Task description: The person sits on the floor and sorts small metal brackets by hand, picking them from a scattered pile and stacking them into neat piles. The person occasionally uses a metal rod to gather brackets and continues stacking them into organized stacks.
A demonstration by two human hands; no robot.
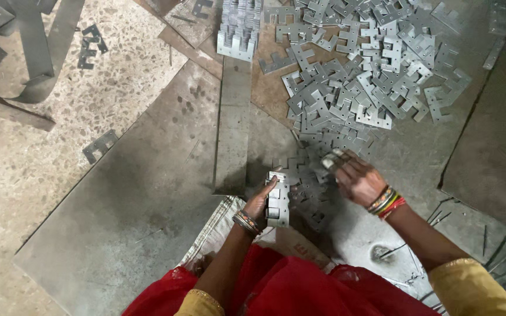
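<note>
My left hand [258, 202] grips a small stack of grey E-shaped metal plates [278, 199], held upright on the floor in front of me. My right hand [354, 177] hovers just right of it, fingers curled over the near edge of a big loose pile of the same stamped plates [358, 76]; whether it holds one is hard to tell. A few dark plates [311, 193] lie flat between the two hands. Both wrists wear bangles.
A neat aligned stack of plates [239, 29] rests at the top on a long metal strip [232, 129]. Large steel sheets [142, 193] cover the floor left and right. Stray plates [99, 145] and bent strips [36, 52] lie at upper left. Red cloth covers my lap.
</note>
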